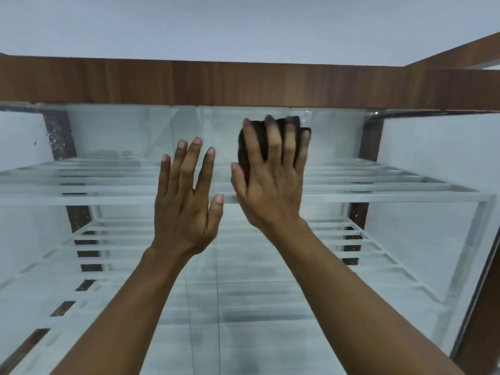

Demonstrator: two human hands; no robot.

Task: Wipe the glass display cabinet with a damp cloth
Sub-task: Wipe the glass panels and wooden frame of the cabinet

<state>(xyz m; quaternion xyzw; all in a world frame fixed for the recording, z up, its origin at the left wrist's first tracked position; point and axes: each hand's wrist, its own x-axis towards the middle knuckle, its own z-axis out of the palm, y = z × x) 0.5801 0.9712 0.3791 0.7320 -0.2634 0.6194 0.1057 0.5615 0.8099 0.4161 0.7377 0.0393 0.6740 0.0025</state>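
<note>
The glass display cabinet [113, 131] fills the view, with a wooden top band and glass shelves behind its front pane. My right hand [270, 182] lies flat against the upper glass, fingers spread over a dark brown cloth [244, 147] that it presses to the pane just below the wooden band. My left hand [186, 201] is beside it to the left and a little lower, palm flat toward the glass, fingers apart, holding nothing. Most of the cloth is hidden under my right fingers.
A wooden top band [243, 85] runs across above the glass. Glass shelves [81, 190] stack downward inside. Dark wooden uprights [61, 136] stand at the back left and right. A white ceiling [243, 25] is above. A vertical seam [217, 266] divides the front panes.
</note>
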